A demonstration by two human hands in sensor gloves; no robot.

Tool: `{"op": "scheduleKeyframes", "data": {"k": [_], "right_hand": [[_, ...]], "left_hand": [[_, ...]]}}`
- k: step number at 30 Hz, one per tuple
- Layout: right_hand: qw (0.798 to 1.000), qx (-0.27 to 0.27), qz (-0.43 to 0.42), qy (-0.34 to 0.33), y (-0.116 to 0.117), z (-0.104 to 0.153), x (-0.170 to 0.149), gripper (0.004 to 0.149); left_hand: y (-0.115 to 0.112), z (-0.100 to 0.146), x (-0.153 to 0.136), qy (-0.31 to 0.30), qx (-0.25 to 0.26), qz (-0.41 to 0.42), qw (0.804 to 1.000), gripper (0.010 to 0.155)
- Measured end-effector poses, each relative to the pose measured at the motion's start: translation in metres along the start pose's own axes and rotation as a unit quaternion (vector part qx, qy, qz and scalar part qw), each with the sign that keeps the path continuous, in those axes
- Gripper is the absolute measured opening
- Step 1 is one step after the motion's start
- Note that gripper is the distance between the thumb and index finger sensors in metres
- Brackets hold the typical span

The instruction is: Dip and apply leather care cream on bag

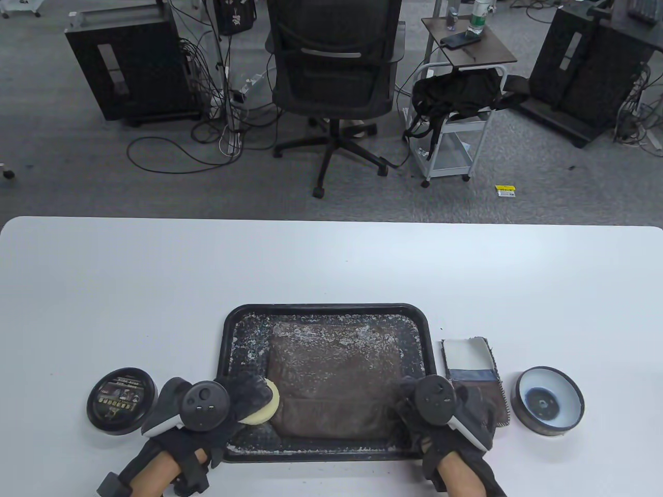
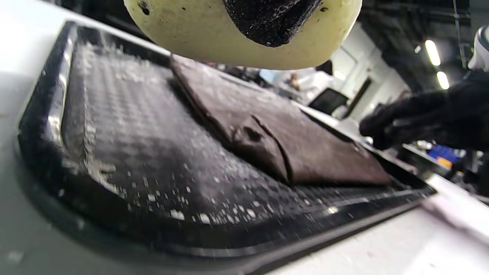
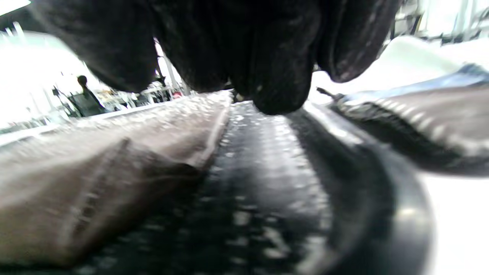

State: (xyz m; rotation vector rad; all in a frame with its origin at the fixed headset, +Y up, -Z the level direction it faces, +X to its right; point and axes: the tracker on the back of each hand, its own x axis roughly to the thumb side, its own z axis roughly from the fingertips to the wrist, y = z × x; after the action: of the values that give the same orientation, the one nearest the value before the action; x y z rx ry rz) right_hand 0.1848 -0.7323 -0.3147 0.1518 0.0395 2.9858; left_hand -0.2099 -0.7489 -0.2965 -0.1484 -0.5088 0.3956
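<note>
Bag (image 1: 334, 383), brown leather, lies flat in the black tray (image 1: 326, 311), long side across the tabletop. Left hand (image 1: 217, 406) pinches a pale round sponge (image 1: 265, 406) at the bag's near-left corner, just above it; bag lies rightward. Right hand (image 1: 440, 409) rests relaxed, empty, at the tray's right edge.

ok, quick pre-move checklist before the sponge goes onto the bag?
1. Sponge held by left hand: ok, fingers grip it.
2. Sponge above the tray, near the bag's left edge: ok.
3. Brown bag flat in tray: ok.
4. Right hand bracing at the tray's right side: cannot tell if it touches the bag.
5. Cream loaded on sponge: cannot tell; visible face looks bare.
6. Open cream tin within reach at right, lid at left: ok.
</note>
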Motion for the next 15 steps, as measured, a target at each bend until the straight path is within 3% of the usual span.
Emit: {"op": "scheduleKeyframes", "data": {"k": [7,15], "right_hand": [[0.995,0.057,0.067,0.035,0.019,-0.005,0.015,0.075],[0.987,0.101,0.076,0.099,0.03,-0.012,0.028,0.078]], "left_hand": [[0.002,0.001,-0.001,0.016,0.043,-0.011,0.999,0.062],[0.007,0.001,-0.005,0.036,0.051,-0.009,0.998,0.062]]}}
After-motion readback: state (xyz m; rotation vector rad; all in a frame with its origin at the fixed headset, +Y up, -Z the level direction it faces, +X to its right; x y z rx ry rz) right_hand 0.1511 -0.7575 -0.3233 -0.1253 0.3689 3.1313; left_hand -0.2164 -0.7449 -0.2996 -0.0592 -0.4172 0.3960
